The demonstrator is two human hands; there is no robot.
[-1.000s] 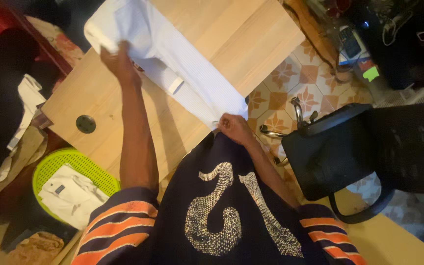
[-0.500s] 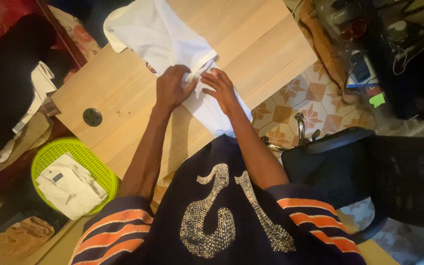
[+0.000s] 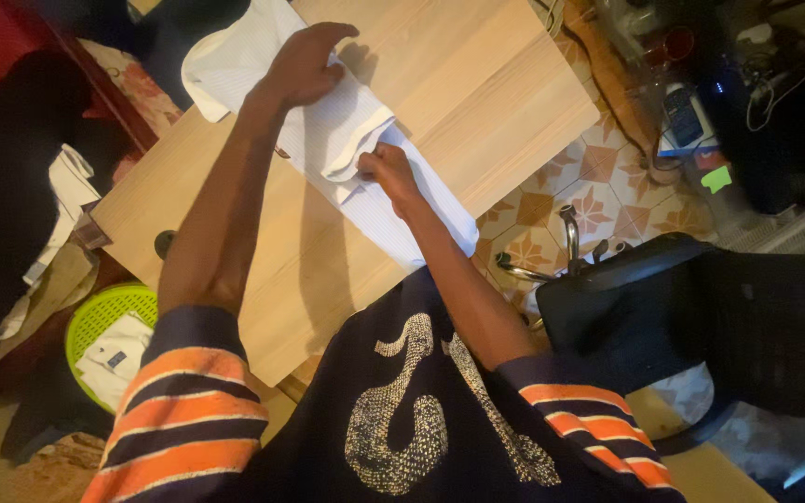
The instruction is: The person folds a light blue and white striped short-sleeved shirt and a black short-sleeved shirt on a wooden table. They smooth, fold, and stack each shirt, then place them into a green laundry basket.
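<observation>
White shirt (image 3: 347, 140) on desk (image 3: 477, 84): left hand (image 3: 305, 63) has moved to 12 o'clock, flat on cloth; right hand (image 3: 382, 168) now pinches fold, folding mid-way.

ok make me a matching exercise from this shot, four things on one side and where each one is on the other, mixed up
Things:
1. left hand
2. right hand
3. green basket
4. black chair

Places:
a. on the floor left of the wooden table, holding a folded white garment
b. pinching a fold at the middle of the white shirt
c. on the tiled floor to the right of the table
d. flat on the far part of the shirt

Pairs: 1-d, 2-b, 3-a, 4-c
</observation>
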